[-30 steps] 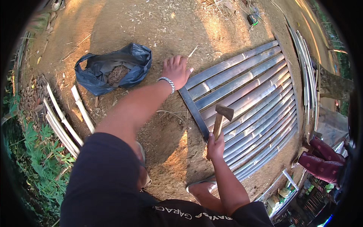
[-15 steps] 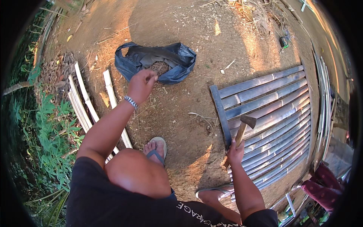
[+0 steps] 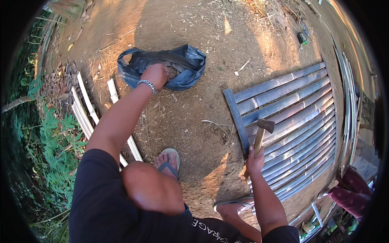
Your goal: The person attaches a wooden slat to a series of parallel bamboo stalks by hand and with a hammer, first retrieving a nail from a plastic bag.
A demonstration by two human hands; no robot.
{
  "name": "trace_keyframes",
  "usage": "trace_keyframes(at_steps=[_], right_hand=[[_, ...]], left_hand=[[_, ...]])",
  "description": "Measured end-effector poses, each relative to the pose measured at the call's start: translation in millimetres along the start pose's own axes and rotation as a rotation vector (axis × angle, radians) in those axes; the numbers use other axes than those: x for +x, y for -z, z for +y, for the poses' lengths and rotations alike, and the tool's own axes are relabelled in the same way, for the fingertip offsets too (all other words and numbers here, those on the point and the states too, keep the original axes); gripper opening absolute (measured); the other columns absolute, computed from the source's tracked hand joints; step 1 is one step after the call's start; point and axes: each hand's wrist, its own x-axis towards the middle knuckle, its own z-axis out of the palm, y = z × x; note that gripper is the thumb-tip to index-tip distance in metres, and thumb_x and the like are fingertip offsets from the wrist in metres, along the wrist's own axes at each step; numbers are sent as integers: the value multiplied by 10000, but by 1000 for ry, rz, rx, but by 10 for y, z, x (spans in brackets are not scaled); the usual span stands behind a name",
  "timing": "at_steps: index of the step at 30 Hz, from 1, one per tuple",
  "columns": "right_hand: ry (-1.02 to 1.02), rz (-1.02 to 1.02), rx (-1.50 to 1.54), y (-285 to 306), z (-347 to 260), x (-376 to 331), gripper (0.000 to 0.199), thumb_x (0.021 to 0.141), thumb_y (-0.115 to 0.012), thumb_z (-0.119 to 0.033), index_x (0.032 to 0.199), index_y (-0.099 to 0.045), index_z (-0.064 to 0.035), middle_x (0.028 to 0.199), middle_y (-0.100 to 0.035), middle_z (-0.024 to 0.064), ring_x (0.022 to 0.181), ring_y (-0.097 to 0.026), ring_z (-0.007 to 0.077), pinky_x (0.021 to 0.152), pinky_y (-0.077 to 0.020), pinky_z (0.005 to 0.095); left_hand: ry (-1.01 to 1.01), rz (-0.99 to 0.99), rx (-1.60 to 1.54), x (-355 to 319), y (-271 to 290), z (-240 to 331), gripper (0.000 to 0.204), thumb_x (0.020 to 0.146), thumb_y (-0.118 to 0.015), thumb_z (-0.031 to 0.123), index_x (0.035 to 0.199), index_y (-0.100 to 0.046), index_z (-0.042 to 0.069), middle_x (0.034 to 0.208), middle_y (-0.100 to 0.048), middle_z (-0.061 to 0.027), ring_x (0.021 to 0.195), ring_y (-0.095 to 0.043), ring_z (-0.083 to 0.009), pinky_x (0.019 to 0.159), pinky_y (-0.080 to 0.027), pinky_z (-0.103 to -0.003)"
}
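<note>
The right hand [image 3: 255, 161] grips the wooden handle of an axe-like tool [image 3: 264, 131] above the near left part of a slatted bamboo panel [image 3: 289, 107]; its long axis runs away from the person, leaning slightly right, head at the far end with the flared side to the right. The panel's slats slant from near left to far right. Farther left, the left hand [image 3: 156, 75] is at the mouth of a dark plastic bag [image 3: 188, 79], which lies longest left to right; its fingertips are hidden, so I cannot tell whether it holds anything.
</note>
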Motion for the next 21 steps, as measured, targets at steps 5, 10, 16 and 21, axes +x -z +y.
trace_keyframes(at_steps=[5, 10, 16, 21], right_hand=[[-66, -80, 28, 54, -144, 12, 390, 966, -665, -303, 1161, -544, 13, 990, -671, 296, 950, -652, 491, 842, -493, 519], [-52, -68, -49, 68, -148, 26, 420, 956, -685, -309, 1171, -548, 24, 995, -672, 297, 952, -658, 482, 843, -496, 513], [-65, -98, -33, 74, -234, 10, 437, 953, -693, -292, 1205, -541, 31, 1005, -678, 303, 958, -663, 482, 853, -501, 509], [-79, -99, -13, 42, -236, 1, 463, 950, -702, -273, 1253, -523, 29, 1019, -683, 304, 974, -671, 476, 865, -504, 504]], left_hand=[[-61, -8, -16, -36, -39, -195, 256, 873, -618, 142, 1096, -723, 74, 1063, -730, -198, 1039, -684, -369, 925, -529, -441], [-98, -65, -186, -66, -47, -297, 302, 844, -689, 80, 1136, -684, 2, 975, -740, -111, 901, -711, -246, 833, -543, -354], [42, 13, -384, -31, -41, -490, 289, 847, -711, 73, 1129, -691, 11, 927, -728, -79, 853, -693, -182, 800, -539, -320], [9, 49, -260, -19, -47, -419, 211, 843, -722, 135, 1016, -720, 14, 882, -742, -144, 831, -720, -252, 781, -544, -351]])
